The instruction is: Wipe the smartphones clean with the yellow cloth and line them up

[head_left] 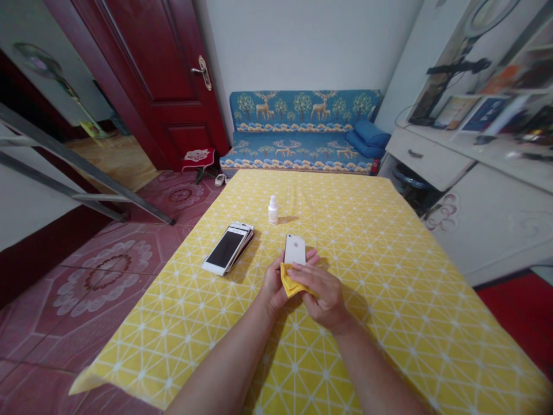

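Left hand (275, 283) cradles one white phone (295, 250), back up, over the table (371, 230); right hand (327, 293) holds one yellow cloth (290, 283) against it, lower end hidden. One white bottle (273, 212), one phone stack (227, 250); stack count unclear, lower ones mostly covered. Yellow-patterned tablecloth (401, 276); one blue sofa (298, 141) behind.

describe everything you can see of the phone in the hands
The phone has a pale, smooth-looking back, facing up, with rounded corners, a grey logo and a dark camera at its far left corner. It lies in the left hand above the tablecloth; a yellow cloth under the right hand covers its near end.
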Demonstrator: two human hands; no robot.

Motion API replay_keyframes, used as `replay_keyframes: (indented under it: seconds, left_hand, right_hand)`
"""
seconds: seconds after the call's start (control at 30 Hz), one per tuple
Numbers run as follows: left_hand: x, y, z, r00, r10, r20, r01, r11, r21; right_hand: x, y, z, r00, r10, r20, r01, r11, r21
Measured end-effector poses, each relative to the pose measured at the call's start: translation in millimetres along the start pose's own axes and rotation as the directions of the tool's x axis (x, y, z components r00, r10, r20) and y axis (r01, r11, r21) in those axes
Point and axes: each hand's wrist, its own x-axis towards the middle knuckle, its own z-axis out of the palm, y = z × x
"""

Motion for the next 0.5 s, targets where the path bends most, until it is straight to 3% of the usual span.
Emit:
replay_keyframes:
  seconds: [0.1,0.17,0.2,0.23,0.27,0.3,0.33,0.37,0.43,0.5]
  left_hand:
    - [0.3,4.5,-0.6,0.999,0.046,0.0,-0.046,0.998,-0.042]
    - [1.0,7.0,-0.7,0.997,0.083,0.001,-0.082,0.995,-0.062]
    - [1.3,7.9,-0.4,0.995,0.098,-0.006,-0.099,0.993,-0.064]
    - [1.4,8.4,0.3,0.994,0.106,-0.019,-0.107,0.992,-0.062]
    - [1.3,8.5,1.1,0.994,0.103,-0.036,-0.105,0.993,-0.055]
    - [1.1,8.1,2.0,0.994,0.096,-0.056,-0.098,0.994,-0.044]
    - [0.8,7.2,2.7,0.994,0.082,-0.078,-0.085,0.996,-0.027]
    - [0.5,5.9,3.1,0.993,0.07,-0.099,-0.07,0.998,-0.002]
    - [0.5,2.7,2.6,0.99,0.051,-0.135,-0.04,0.996,0.077]
    - [1.1,-0.8,0.7,0.983,0.048,-0.176,-0.015,0.983,0.184]
  right_hand:
    - [-2.9,-4.3,-0.6,1.0,0.011,-0.003,-0.01,0.997,0.073]
    - [-5.3,-2.2,-1.0,0.974,0.194,-0.112,-0.182,0.977,0.113]
    - [-6.2,1.2,-1.3,0.917,0.334,-0.216,-0.308,0.94,0.144]
    - [-6.9,6.3,-1.9,0.815,0.472,-0.338,-0.428,0.882,0.199]
    - [-7.2,12.9,-2.9,0.676,0.585,-0.448,-0.517,0.81,0.277]
    - [-7.4,20.5,-4.3,0.531,0.665,-0.526,-0.563,0.74,0.367]
    - [-7.6,28.3,-6.2,0.418,0.718,-0.557,-0.575,0.683,0.45]
    - [-7.7,35.6,-8.4,0.348,0.753,-0.558,-0.58,0.641,0.503]
    - [-8.2,46.4,-12.6,0.311,0.801,-0.511,-0.606,0.582,0.542]
    - [-8.3,50.2,-15.3,0.34,0.812,-0.474,-0.64,0.569,0.516]
